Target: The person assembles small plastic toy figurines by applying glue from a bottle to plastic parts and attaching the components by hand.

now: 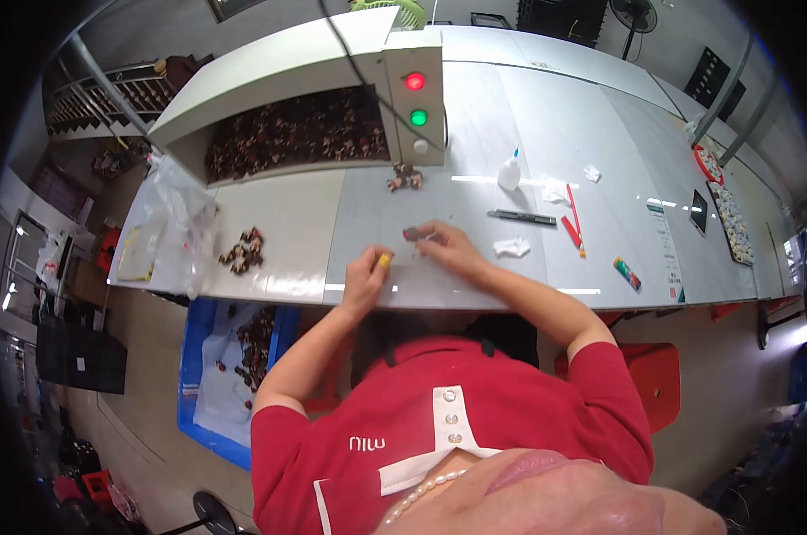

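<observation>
Above the table's near edge, my right hand (455, 250) pinches a small dark brown piece (411, 234) between its fingertips. Just left of it, my left hand (366, 278) is curled closed, with a bit of yellow (384, 260) at the thumb; whether that is a finger cover or a held thing is unclear. Beyond my hands lies a little cluster of brown figure-like pieces (404, 177). Another small heap of dark brown and reddish pieces (243, 253) sits on the pale surface to the left.
A white box-shaped machine (412, 53) with lit red and green buttons holds many brown pieces. To the right are a white bottle (509, 173), a dark pen-like tool (523, 217), crumpled tissue (511, 247) and a phone (699, 211). Plastic bags (176, 218) and a blue bin (189, 392) are left.
</observation>
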{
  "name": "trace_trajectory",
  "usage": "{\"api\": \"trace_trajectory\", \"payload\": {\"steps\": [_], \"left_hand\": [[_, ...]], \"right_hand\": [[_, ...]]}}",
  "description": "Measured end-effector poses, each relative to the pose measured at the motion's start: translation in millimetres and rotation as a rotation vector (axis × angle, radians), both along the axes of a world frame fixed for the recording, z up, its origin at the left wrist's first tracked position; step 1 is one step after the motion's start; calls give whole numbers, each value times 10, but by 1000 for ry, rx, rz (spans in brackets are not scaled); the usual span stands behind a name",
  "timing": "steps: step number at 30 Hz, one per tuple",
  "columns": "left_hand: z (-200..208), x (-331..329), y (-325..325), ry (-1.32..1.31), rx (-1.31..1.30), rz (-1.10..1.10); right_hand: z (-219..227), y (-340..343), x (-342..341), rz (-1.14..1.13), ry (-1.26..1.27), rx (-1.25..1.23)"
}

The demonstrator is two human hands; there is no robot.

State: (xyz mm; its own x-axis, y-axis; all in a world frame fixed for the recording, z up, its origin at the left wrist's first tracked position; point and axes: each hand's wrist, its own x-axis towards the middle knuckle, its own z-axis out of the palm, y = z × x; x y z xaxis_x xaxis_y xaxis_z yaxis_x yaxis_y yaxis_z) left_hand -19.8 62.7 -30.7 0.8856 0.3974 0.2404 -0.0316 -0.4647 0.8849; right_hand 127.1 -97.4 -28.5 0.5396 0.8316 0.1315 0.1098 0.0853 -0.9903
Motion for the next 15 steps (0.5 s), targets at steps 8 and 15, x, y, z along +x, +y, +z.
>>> {"api": "trace_trajectory", "payload": {"steps": [8,15], "left_hand": [[39,-11,-92,11,137,22],[71,1,-91,98,191,-21]], "right_hand": [[-52,33,42,68,158,51],[7,-21,26,65,163,36]]}}
